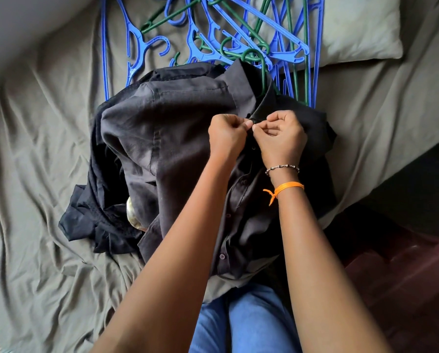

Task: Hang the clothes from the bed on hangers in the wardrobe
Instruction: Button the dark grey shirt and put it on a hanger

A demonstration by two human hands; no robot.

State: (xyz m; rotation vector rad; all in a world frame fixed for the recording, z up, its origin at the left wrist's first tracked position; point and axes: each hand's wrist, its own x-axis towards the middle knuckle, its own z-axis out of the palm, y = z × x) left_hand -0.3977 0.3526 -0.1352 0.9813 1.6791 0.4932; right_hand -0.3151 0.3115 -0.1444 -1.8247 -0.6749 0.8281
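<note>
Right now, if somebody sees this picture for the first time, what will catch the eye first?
Both hands, left hand and right hand, meet mid-frame, pinching the collar of a black shirt on a green hanger. Behind it, blue and green hangers lie tangled on the bed.

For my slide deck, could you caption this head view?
Both hands, left hand and right hand, pinch the collar button of a dark grey shirt on a green plastic hanger.
</note>
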